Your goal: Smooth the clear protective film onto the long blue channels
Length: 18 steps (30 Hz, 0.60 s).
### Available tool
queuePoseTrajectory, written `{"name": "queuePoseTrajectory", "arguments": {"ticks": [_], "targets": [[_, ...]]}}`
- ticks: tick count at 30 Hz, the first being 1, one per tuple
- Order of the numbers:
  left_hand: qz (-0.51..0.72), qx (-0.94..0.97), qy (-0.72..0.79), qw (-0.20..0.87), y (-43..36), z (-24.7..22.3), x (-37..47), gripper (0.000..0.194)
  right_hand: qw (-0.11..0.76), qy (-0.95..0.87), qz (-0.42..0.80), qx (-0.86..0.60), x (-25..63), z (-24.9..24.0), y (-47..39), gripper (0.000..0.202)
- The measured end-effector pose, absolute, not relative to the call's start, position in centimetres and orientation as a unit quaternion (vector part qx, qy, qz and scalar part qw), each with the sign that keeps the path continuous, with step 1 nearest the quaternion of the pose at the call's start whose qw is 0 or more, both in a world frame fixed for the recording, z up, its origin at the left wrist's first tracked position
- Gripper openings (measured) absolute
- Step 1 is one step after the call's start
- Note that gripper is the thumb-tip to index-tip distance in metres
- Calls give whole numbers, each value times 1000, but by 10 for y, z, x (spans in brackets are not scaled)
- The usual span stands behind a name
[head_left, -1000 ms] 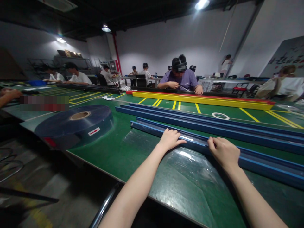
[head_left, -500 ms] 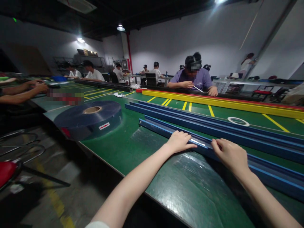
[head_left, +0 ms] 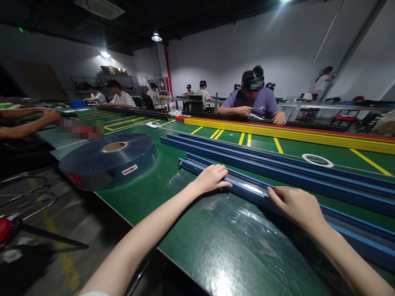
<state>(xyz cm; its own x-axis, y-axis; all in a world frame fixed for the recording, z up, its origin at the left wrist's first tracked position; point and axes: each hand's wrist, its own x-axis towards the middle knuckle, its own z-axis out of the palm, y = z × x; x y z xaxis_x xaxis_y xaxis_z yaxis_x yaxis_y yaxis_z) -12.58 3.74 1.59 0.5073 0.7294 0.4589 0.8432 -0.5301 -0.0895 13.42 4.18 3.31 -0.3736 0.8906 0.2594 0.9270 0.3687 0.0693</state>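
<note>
A long blue channel rail (head_left: 247,190) lies on the green table, with a shiny clear strip (head_left: 254,189) in its groove. Near the rail's left end, my left hand (head_left: 212,179) is closed over it, fingers on the far edge and thumb on the near side. Further right, my right hand (head_left: 298,205) grips the same rail, thumb toward the groove and fingers curled; its fingertips are partly hidden. Clear film (head_left: 243,222) spreads over the table in front of the rail.
More blue rails (head_left: 234,158) lie just behind. A large film roll (head_left: 108,160) sits at the left near the table edge (head_left: 132,225). Beyond are a white ring (head_left: 317,160), yellow bars (head_left: 262,133) and a person in purple (head_left: 251,98).
My left hand has slid left along the rail, toward its end. My right hand has shifted slightly left and remains on the rail. The gap between them is wider.
</note>
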Motion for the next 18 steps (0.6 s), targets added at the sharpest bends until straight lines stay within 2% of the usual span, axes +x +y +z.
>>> {"name": "queuePoseTrajectory", "arguments": {"ticks": [8, 14, 18], "targets": [[-182, -845, -484, 137, 35, 12, -150, 37, 125, -884, -86, -442, 117, 34, 45, 44], [-194, -844, -480, 142, 36, 7, -151, 41, 77, -927, -50, -364, 107, 29, 48, 31], [-192, -846, -476, 148, 35, 8, -153, 42, 45, -924, -30, -378, 104, 28, 50, 27]]}}
